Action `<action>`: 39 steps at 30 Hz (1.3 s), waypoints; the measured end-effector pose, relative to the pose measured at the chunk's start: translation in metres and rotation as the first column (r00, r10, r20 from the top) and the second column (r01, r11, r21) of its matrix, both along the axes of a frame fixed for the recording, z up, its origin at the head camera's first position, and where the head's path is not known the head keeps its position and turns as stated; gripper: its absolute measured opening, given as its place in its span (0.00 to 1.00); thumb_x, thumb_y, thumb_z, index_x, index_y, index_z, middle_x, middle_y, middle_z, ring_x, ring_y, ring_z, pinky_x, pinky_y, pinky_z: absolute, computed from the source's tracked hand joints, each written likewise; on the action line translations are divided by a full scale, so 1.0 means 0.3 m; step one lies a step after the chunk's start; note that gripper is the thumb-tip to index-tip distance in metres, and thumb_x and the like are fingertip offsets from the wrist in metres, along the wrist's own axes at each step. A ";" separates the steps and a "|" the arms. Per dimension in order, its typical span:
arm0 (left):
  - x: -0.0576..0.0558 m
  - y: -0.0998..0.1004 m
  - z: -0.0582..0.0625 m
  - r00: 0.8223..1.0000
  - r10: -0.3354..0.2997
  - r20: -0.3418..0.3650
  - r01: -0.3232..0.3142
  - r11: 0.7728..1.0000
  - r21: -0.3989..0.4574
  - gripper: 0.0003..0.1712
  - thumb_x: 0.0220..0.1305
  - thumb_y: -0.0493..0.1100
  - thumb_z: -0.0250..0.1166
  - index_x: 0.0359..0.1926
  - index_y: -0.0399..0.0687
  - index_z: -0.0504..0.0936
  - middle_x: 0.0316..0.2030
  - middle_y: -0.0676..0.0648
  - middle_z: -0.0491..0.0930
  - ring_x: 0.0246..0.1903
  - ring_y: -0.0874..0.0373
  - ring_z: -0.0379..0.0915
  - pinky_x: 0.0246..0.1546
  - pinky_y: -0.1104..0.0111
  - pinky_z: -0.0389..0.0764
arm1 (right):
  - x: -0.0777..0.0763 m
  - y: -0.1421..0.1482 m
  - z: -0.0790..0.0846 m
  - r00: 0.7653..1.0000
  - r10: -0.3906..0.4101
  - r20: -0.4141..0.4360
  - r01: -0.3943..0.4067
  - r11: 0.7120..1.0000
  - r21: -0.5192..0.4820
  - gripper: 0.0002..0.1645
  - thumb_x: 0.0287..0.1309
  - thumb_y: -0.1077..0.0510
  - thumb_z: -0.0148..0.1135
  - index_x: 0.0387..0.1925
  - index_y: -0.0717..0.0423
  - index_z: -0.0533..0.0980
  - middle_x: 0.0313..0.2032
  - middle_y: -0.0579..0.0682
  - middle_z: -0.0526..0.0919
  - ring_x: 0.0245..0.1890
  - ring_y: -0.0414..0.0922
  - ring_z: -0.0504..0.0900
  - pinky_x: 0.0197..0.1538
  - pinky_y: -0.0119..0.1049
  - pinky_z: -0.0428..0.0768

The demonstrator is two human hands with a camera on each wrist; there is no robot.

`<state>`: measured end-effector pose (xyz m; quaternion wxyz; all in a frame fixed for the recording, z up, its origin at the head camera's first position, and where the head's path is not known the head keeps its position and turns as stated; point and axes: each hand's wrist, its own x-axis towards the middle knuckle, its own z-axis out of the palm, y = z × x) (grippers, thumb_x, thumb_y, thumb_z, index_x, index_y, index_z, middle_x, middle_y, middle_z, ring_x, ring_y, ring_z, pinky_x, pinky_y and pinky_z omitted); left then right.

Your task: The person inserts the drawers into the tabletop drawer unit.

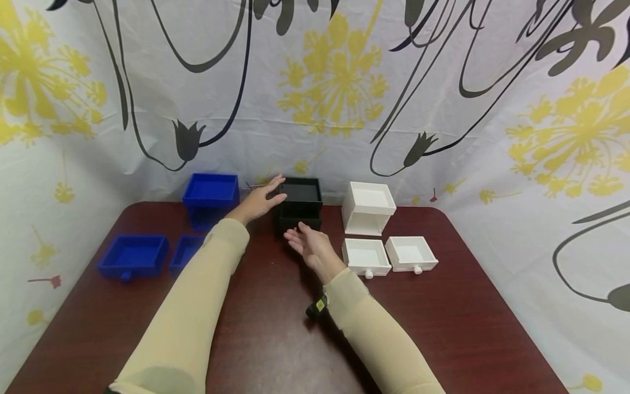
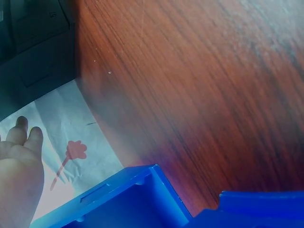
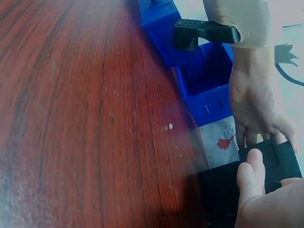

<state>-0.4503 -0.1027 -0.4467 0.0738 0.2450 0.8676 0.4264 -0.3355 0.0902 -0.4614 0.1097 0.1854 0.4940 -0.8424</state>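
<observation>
Two bare hands frame a black box (image 1: 301, 191) that stands at the middle of the far edge of a dark red-brown surface (image 1: 275, 339). The left hand (image 1: 258, 202), its fingers straight and its thumb spread away from them, reaches along the box's left side; whether it touches cannot be told. The right hand (image 1: 312, 249), palm turned up, is in front of the box with fingers loosely extended and thumb apart; contact there is also unclear.

Left of the black box, a blue box (image 1: 211, 189) stands at the far edge. One blue drawer (image 1: 133, 254) sits in front of it toward the surface's left edge; a second blue drawer (image 1: 184, 251) is partly hidden by the left sleeve (image 1: 182, 306).

Toward the far right corner stands a white box (image 1: 369, 197), its front opening bare of drawers, with two white drawers (image 1: 366, 254) side by side before it. Behind the far edge hangs a pale cloth (image 1: 305, 153) printed with yellow and dark flowers.
</observation>
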 end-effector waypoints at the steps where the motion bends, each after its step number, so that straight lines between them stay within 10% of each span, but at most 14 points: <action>1: 0.001 0.000 -0.001 1.000 0.001 -0.001 -0.001 1.000 0.001 0.42 0.75 0.67 0.51 0.82 0.65 0.49 0.80 0.64 0.38 0.78 0.45 0.43 0.73 0.42 0.52 | 0.001 0.000 0.000 1.000 0.001 -0.001 -0.001 1.000 0.001 0.19 0.73 0.56 0.60 0.59 0.63 0.75 0.50 0.61 0.83 0.47 0.49 0.88 0.55 0.41 0.82; 39: 0.009 0.000 0.008 1.000 0.009 0.005 -0.009 1.000 -0.003 0.40 0.77 0.63 0.52 0.82 0.65 0.49 0.80 0.62 0.38 0.78 0.44 0.43 0.73 0.41 0.51 | -0.029 -0.005 0.004 1.000 -0.018 0.012 0.018 1.000 -0.021 0.18 0.74 0.56 0.59 0.57 0.63 0.75 0.48 0.61 0.84 0.46 0.49 0.88 0.56 0.42 0.82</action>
